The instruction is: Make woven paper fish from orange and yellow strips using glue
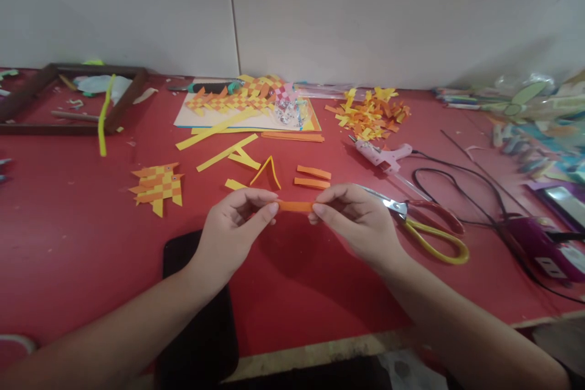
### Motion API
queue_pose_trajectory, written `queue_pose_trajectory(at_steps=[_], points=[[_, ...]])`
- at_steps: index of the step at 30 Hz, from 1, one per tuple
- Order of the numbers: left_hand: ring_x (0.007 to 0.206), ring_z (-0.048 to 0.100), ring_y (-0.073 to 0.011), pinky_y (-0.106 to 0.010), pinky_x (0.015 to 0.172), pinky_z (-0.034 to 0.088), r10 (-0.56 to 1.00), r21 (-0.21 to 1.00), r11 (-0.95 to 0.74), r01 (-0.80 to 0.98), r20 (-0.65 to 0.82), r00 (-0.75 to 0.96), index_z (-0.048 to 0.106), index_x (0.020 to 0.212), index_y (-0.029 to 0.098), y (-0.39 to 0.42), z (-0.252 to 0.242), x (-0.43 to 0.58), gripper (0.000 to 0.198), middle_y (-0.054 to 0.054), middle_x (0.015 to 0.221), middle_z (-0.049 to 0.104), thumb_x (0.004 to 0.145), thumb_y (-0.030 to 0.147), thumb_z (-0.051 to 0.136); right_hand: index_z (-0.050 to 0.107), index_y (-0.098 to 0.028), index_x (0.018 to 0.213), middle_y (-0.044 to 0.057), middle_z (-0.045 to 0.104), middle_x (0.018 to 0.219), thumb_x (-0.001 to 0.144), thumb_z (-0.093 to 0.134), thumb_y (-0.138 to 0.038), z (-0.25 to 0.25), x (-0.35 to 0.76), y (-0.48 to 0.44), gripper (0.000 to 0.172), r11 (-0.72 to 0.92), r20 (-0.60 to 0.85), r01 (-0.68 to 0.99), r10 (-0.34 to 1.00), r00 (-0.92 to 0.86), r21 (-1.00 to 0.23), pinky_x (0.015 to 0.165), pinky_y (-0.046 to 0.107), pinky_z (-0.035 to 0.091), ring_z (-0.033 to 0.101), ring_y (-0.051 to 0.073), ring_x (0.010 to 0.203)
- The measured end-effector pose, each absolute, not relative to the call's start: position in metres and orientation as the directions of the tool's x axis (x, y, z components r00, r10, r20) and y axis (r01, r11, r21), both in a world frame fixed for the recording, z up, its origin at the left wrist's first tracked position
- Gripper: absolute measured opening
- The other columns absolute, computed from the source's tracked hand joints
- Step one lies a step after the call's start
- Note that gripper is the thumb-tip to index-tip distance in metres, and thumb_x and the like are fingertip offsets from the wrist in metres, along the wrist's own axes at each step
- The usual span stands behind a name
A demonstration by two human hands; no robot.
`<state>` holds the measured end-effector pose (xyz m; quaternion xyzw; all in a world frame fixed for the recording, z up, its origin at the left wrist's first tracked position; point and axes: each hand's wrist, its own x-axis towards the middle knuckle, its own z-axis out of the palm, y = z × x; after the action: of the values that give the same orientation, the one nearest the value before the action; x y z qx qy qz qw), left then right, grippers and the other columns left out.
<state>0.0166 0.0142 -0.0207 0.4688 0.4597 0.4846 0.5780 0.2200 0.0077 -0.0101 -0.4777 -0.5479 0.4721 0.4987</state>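
An orange paper strip [295,206] is stretched level between my two hands above the red table. My left hand [240,213] pinches its left end between thumb and fingers. The right end sits in the pinch of my right hand [350,216]. Just beyond lie two short orange strips [312,183] and a yellow strip folded into a V [267,172]. Several yellow strips [228,152] are scattered behind my left hand. Off to the left rests a woven orange and yellow paper fish [158,187]. Scissors [425,225] with red and yellow handles lie beside my right hand.
A black phone-like slab [201,311] lies under my left forearm. Toward the back are a pile of paper pieces [372,113], woven paper on sheets [237,100] and a brown frame [123,97]. A pink glue gun [384,155] trails its cord toward a purple power strip [546,247].
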Motion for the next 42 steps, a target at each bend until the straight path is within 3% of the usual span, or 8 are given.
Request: queue_pose_trajectory(at_steps=[10, 21, 28, 33, 37, 40, 42], points=[[0.068, 0.060, -0.0091, -0.018, 0.060, 0.056, 0.994, 0.978, 0.093, -0.186, -0.079, 0.078, 0.065, 0.086, 0.021, 0.014, -0.022, 0.019, 0.015, 0.004, 0.074, 0.061, 0.079, 0.025, 0.077, 0.061, -0.020, 0.078, -0.001, 0.065, 0.069, 0.082, 0.069, -0.019, -0.010, 0.224, 0.008, 0.010, 0.207, 0.194, 0.169, 0.977, -0.089, -0.964, 0.060, 0.023, 0.054, 0.063, 0.011, 0.061], [0.069, 0.062, -0.0091, -0.018, 0.064, 0.057, 0.995, 0.984, 0.088, -0.158, -0.080, 0.055, 0.063, 0.087, 0.020, 0.017, -0.025, 0.018, 0.020, 0.003, 0.076, 0.063, 0.078, 0.029, 0.077, 0.064, -0.021, 0.085, 0.002, 0.069, 0.080, 0.087, 0.062, -0.022, -0.014, 0.226, 0.012, 0.003, 0.334, 0.308, 0.455, 0.942, -0.132, -0.826, 0.065, 0.023, 0.053, 0.065, 0.013, 0.071], [0.073, 0.062, -0.0102, -0.021, 0.066, 0.059, 0.997, 0.992, 0.070, -0.102, -0.069, 0.019, 0.059, 0.091, 0.020, 0.020, -0.029, 0.017, 0.023, 0.001, 0.082, 0.063, 0.082, 0.036, 0.072, 0.062, -0.021, 0.085, 0.001, 0.068, 0.078, 0.088, 0.058, -0.024, -0.016, 0.232, 0.020, 0.005, 0.291, 0.317, 0.483, 0.948, -0.029, -0.826, 0.063, 0.024, 0.052, 0.064, 0.013, 0.069], [0.075, 0.065, -0.0135, -0.026, 0.064, 0.060, 0.999, 0.999, 0.008, 0.039, -0.009, 0.036, 0.056, 0.096, 0.020, 0.023, -0.022, 0.014, 0.022, -0.001, 0.084, 0.064, 0.088, 0.040, 0.061, 0.062, -0.021, 0.086, 0.002, 0.069, 0.079, 0.085, 0.052, -0.021, -0.018, 0.241, 0.025, 0.010, 0.249, 0.324, 0.592, 0.946, 0.023, -0.766, 0.063, 0.027, 0.051, 0.065, 0.015, 0.070], [0.083, 0.069, -0.0194, -0.034, 0.069, 0.061, 0.991, 0.965, -0.086, 0.246, 0.058, 0.118, 0.059, 0.097, 0.019, 0.041, -0.003, -0.001, 0.022, -0.007, 0.098, 0.068, 0.090, 0.040, 0.055, 0.066, -0.021, 0.085, 0.005, 0.069, 0.083, 0.084, 0.053, -0.021, -0.023, 0.247, 0.032, 0.013, 0.222, 0.360, 0.701, 0.932, 0.053, -0.678, 0.076, 0.038, 0.050, 0.062, 0.021, 0.080], [0.106, 0.066, -0.0279, -0.047, 0.089, 0.056, 0.972, 0.870, -0.206, 0.448, 0.129, 0.197, 0.061, 0.103, 0.019, 0.064, 0.009, -0.018, 0.025, -0.011, 0.111, 0.068, 0.087, 0.038, 0.058, 0.069, -0.021, 0.082, 0.010, 0.065, 0.091, 0.083, 0.057, -0.025, -0.028, 0.249, 0.037, 0.012, 0.214, 0.413, 0.772, 0.908, 0.068, -0.598, 0.088, 0.048, 0.045, 0.056, 0.027, 0.092], [0.127, 0.053, -0.0321, -0.055, 0.108, 0.041, 0.937, 0.765, -0.326, 0.555, 0.183, 0.298, 0.060, 0.117, 0.020, 0.081, 0.011, -0.027, 0.035, -0.013, 0.129, 0.063, 0.085, 0.035, 0.060, 0.070, -0.022, 0.085, 0.010, 0.063, 0.096, 0.085, 0.058, -0.026, -0.029, 0.248, 0.037, 0.013, 0.231, 0.444, 0.792, 0.894, 0.056, -0.565, 0.092, 0.049, 0.042, 0.054, 0.028, 0.097]])
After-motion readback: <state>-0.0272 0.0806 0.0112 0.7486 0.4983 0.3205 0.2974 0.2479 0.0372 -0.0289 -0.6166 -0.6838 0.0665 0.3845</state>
